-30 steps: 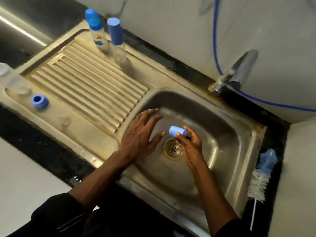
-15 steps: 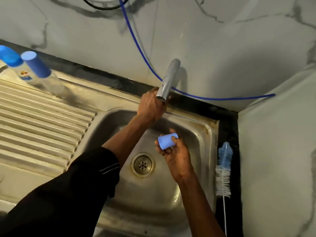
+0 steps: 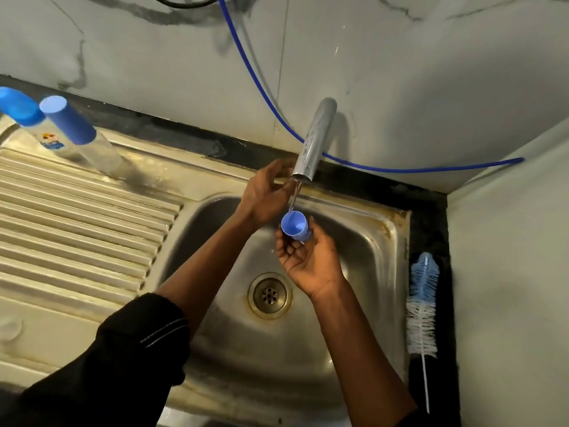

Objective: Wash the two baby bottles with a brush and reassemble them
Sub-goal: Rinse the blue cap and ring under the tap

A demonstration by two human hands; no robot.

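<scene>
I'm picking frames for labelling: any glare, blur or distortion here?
Head view: the blue cap is fairly sharp; glare streaks the sink basin; the tap casts a soft shadow on the wall; wide-angle distortion tilts the flat-capped bottle at left.

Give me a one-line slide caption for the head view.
Right hand holds a blue cap under water running from the tap into the sink; left hand beside the tap.

Beneath the tap (image 3: 314, 140), the left hand (image 3: 264, 192), the right hand (image 3: 308, 257) and the blue cap (image 3: 294, 225) it holds fill the space. In front of the tap the sink (image 3: 363, 260) floor lies free around the drain (image 3: 270, 294). Right of the tap a bottle brush (image 3: 421, 306) occupies the ledge (image 3: 443, 229); far left, two capped bottles (image 3: 92, 146) guard the drainboard's (image 3: 77, 217) back edge.
</scene>
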